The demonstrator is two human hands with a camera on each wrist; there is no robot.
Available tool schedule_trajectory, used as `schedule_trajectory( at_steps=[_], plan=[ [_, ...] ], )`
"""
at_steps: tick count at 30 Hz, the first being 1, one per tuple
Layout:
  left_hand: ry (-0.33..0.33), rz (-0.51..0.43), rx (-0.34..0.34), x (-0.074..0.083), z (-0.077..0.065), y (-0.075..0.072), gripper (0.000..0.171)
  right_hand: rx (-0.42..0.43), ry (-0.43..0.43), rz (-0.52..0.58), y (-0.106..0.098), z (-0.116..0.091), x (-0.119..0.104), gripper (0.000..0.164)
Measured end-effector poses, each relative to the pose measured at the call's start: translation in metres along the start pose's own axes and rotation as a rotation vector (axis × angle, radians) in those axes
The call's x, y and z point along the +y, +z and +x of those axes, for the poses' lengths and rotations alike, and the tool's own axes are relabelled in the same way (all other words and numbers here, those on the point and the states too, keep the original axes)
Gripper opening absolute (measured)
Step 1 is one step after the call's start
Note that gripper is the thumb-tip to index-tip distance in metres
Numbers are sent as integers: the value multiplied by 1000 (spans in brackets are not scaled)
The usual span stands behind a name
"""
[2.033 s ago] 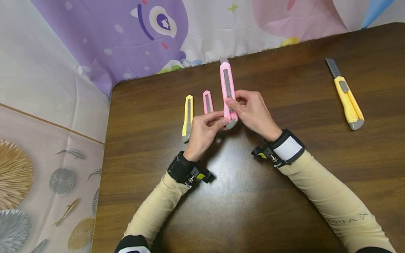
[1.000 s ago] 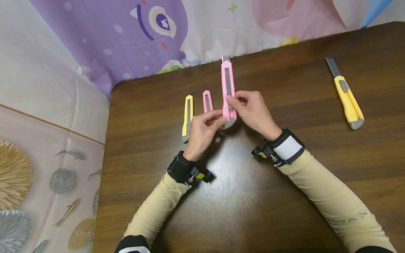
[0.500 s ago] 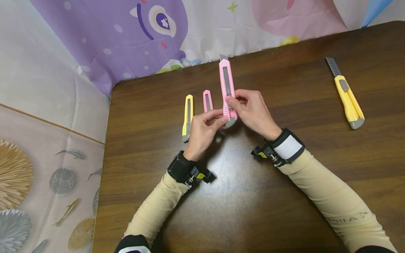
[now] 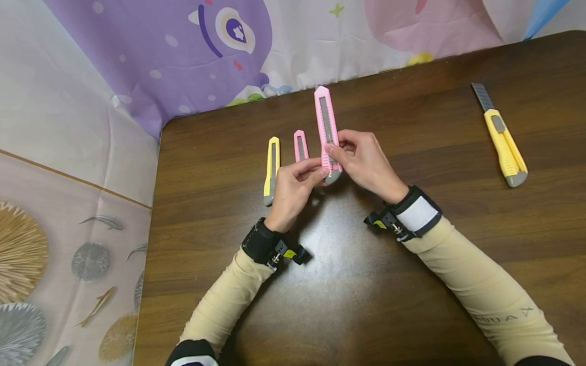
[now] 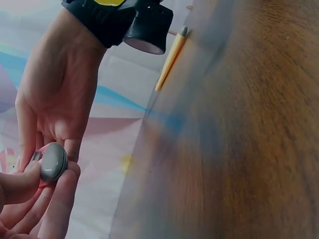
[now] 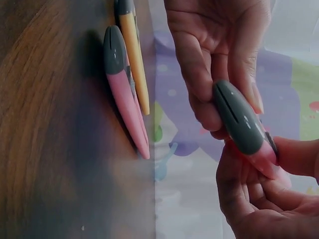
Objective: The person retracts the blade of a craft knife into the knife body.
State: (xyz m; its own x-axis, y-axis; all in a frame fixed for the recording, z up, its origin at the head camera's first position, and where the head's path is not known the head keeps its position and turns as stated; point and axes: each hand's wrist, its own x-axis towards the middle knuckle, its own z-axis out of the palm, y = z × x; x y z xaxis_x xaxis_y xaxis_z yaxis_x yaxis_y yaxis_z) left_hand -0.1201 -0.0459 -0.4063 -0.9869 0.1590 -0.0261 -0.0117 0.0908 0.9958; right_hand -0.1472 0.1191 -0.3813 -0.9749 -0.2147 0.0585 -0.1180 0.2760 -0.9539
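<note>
Both hands hold a pink box cutter [image 4: 326,117] with a grey end cap [image 6: 239,117], its nose pointing away from me. My left hand [image 4: 293,190] pinches the bottom end near the cap. Higher up the handle, my right hand [image 4: 366,160] grips the side, its thumb over the slider, which is mostly hidden. Only a sliver of blade shows at the nose. Behind my left hand lies a second pink box cutter [image 4: 300,145], its lower half hidden in the head view. Beside that one is a yellow box cutter [image 4: 272,170]. Neither shows a blade.
Far to the right, another yellow box cutter [image 4: 503,147] lies on the wooden table [image 4: 366,305] with a long segmented blade extended. A printed curtain [image 4: 302,40] hangs along the table's back edge, and more patterned cloth [image 4: 91,178] is at the left.
The blade of the held pink box cutter has slid back into the handle, from a short exposed length to a sliver. My right thumb has moved slightly down the handle. The other cutters stay put.
</note>
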Motion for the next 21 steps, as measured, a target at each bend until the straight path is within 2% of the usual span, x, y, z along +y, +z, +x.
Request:
schedule_trajectory(
  at_steps=[8, 21],
  plan=[
    [1, 26, 7, -1, 0, -2, 24, 4, 16, -2, 1, 0, 0, 22],
    [19, 34, 0, -1, 0, -3, 25, -2, -15, -4, 0, 2, 4, 25]
  ],
)
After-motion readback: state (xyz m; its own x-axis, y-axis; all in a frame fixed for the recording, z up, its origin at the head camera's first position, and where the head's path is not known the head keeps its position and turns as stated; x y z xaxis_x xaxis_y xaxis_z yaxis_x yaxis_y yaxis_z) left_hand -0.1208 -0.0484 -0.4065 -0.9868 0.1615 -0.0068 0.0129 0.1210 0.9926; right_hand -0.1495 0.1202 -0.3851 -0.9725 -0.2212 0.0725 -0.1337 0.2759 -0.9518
